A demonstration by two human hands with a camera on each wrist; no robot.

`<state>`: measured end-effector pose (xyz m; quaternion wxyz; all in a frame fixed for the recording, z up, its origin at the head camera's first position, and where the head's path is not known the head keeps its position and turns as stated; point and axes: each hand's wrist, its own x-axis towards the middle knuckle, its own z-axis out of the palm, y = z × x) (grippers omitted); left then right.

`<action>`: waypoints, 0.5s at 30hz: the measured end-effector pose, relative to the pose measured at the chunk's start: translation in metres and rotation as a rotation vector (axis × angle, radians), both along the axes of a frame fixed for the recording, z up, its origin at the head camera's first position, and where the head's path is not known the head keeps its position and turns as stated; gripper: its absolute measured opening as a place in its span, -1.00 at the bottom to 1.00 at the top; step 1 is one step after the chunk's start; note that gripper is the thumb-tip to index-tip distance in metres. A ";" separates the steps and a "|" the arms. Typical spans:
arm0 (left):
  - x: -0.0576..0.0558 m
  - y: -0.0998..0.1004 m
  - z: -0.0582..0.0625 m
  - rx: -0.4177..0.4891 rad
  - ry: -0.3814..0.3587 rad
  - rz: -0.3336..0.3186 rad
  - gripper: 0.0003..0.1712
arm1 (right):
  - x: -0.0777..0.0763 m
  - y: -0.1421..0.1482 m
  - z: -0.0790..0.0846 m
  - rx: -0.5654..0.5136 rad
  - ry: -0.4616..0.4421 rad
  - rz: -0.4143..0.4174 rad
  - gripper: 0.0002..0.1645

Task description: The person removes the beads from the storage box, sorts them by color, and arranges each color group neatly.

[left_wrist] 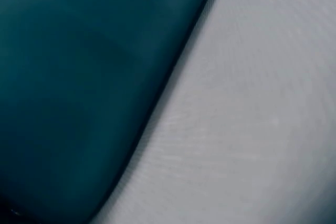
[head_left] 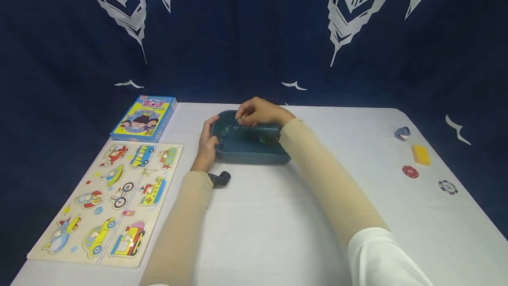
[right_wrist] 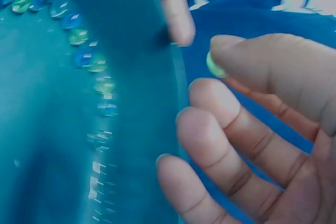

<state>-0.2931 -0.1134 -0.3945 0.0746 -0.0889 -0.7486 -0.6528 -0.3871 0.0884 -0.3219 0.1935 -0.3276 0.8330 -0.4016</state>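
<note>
A teal plastic basin [head_left: 254, 158] stands at the table's far middle; its outer wall [left_wrist: 94, 77] fills the left of the left wrist view. My left hand [head_left: 205, 149] holds the basin's left end, thumb at the rim. Above the basin's far left part, my right hand [head_left: 259, 111] pinches a small green glass bead [right_wrist: 214, 65] between thumb and forefinger. Blue and green glass beads [right_wrist: 79, 36] lie in a curved line along the basin floor's edge. More small pieces [head_left: 270, 139] lie toward the right end, too small to tell apart.
Left of the basin lie a wooden picture puzzle board [head_left: 131, 215] and a blue and yellow box [head_left: 144, 118]. At the right are a blue and white object [head_left: 402, 133], a yellow block [head_left: 420, 155], a red chip [head_left: 410, 171] and a black-and-white chip [head_left: 448, 187].
</note>
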 end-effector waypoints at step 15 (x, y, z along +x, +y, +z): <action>-0.021 -0.003 -0.032 0.022 0.031 0.022 -0.02 | 0.040 0.130 -0.016 -0.366 0.153 -0.408 -0.69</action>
